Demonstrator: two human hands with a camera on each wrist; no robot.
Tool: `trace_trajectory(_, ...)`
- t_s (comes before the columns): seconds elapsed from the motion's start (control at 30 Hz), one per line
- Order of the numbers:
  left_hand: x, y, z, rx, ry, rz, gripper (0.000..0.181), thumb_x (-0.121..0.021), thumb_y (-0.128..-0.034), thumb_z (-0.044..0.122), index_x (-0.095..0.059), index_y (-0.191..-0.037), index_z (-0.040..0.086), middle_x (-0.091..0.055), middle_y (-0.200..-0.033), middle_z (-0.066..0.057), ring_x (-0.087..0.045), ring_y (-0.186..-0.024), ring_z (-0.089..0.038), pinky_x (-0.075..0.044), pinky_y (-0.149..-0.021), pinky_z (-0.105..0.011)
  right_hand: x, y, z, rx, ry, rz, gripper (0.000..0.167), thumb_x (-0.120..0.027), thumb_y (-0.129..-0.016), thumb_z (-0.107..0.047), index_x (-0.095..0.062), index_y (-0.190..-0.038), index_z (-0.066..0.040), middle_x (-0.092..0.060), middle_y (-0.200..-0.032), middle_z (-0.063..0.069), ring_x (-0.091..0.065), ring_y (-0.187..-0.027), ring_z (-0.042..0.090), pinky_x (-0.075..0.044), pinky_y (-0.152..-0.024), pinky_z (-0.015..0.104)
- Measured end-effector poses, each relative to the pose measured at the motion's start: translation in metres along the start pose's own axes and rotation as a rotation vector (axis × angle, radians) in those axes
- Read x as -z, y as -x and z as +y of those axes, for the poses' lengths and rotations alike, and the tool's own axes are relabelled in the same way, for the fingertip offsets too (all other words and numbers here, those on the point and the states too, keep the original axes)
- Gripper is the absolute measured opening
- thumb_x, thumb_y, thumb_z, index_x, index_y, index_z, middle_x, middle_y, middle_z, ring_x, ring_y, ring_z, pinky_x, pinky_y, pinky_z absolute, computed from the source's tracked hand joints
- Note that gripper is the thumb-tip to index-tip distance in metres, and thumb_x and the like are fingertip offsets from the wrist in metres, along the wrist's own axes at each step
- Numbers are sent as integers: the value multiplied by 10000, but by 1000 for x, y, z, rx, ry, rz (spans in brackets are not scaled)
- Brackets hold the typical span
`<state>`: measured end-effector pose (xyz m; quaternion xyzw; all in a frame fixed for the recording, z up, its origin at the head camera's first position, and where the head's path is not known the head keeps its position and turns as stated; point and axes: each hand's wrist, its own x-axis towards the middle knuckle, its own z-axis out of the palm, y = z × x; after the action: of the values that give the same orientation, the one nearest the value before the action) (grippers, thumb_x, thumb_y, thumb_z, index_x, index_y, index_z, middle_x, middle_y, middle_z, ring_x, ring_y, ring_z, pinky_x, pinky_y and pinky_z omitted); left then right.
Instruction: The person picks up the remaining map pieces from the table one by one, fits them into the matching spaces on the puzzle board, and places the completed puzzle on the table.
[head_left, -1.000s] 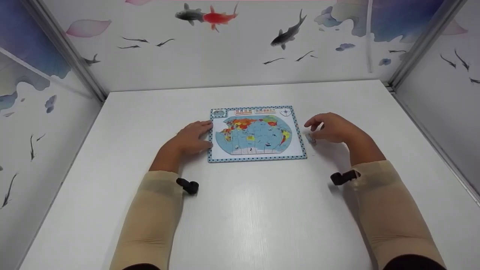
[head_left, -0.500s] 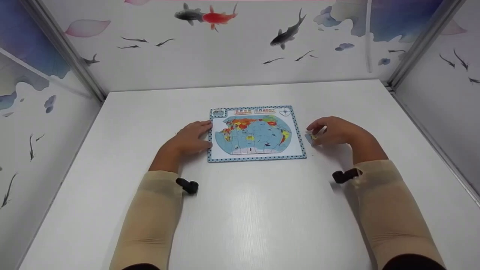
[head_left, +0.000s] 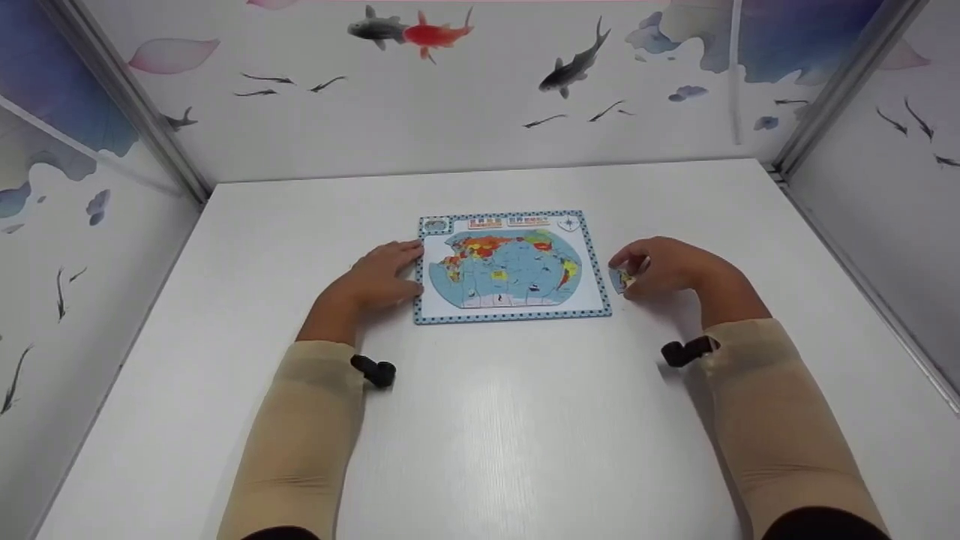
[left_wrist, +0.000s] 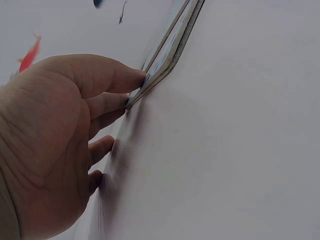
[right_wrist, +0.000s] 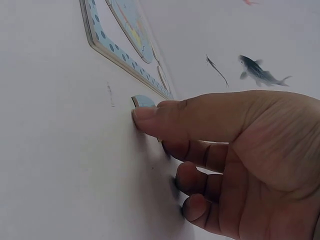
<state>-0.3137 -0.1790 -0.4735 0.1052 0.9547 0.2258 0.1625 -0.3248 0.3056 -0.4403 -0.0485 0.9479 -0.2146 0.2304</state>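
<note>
A world map jigsaw board (head_left: 517, 318) with a blue dotted border lies flat on the white table, its map area filled with blue, orange and yellow pieces. At its left edge is my left hand (head_left: 379, 276); thumb and fingertips touch the edge, fingers nearly straight. In the left wrist view the thumb (left_wrist: 117, 77) meets the board's side. Just right of the board, my right hand (head_left: 671, 266) pinches a small puzzle piece (head_left: 619, 280), blue with some yellow. The right wrist view shows the thumb covering most of this piece (right_wrist: 143, 101).
The white table (head_left: 495, 427) extends in front of the board. A white back panel (head_left: 450, 135) with painted fish rises behind, and printed side panels stand left and right. Black wrist cameras (head_left: 686, 352) stick out inward from both sleeves.
My right hand's fingers have come down and closed on the puzzle piece beside the board, and the piece has turned to show more of its face. The left hand holds still.
</note>
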Motion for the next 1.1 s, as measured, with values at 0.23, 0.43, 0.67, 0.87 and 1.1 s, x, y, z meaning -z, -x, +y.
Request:
trace_trajectory(0.23, 1, 1, -1, 1, -3, 3, 793, -611, -983, 422, -292, -1704, 341, -205, -1807, 107, -70, -1713, -255, -121, -1372, -613, -2, -2, 0, -13, 0, 15, 407, -822, -911, -263, -717, -1304, -261, -633, -1274, 95, -552, -1184, 330, -504, -1010, 500)
trace_trajectory(0.43, 1, 0, 0, 3, -3, 4, 800, -629, -980, 429, -299, -1702, 338, -211, -1806, 107, -77, -1712, -256, -124, -1374, -604, -2, -3, 0, -18, 1, 38, 467, -851, -899, -326, -689, -1326, -226, -641, -1302, 106, -554, -1208, 350, -517, -1068, 552)
trace_trajectory(0.67, 0, -1, 0, 12, -3, 3, 810, -644, -975, 426, -298, -1702, 343, -208, -1806, 110, -79, -1712, -260, -136, -1370, -613, 1, -3, -6, 6, -26, 77, 513, -862, -893, -353, -673, -1350, -220, -641, -1299, 87, -587, -1149, 319, -543, -929, 428)
trace_trajectory(0.87, 0, -1, 1, 29, 10, 2, 804, -651, -974, 436, -305, -1697, 363, -202, -1804, 132, -69, -1714, -247, -126, -1370, -618, 2, 1, -23, 58, -92, 107, 531, -861, -903, -361, -662, -1375, -223, -622, -1321, 71, -553, -1179, 306, -532, -916, 393)
trace_trajectory(1.1, -1, 0, 0, 25, 18, 7, 784, -625, -984, 443, -298, -1694, 386, -202, -1801, 146, -64, -1714, -243, -121, -1374, -607, -2, 8, -56, 142, -130, 152, 517, -851, -911, -345, -655, -1376, -233, -612, -1245, 61, -536, -1118, 268, -531, -840, 356)
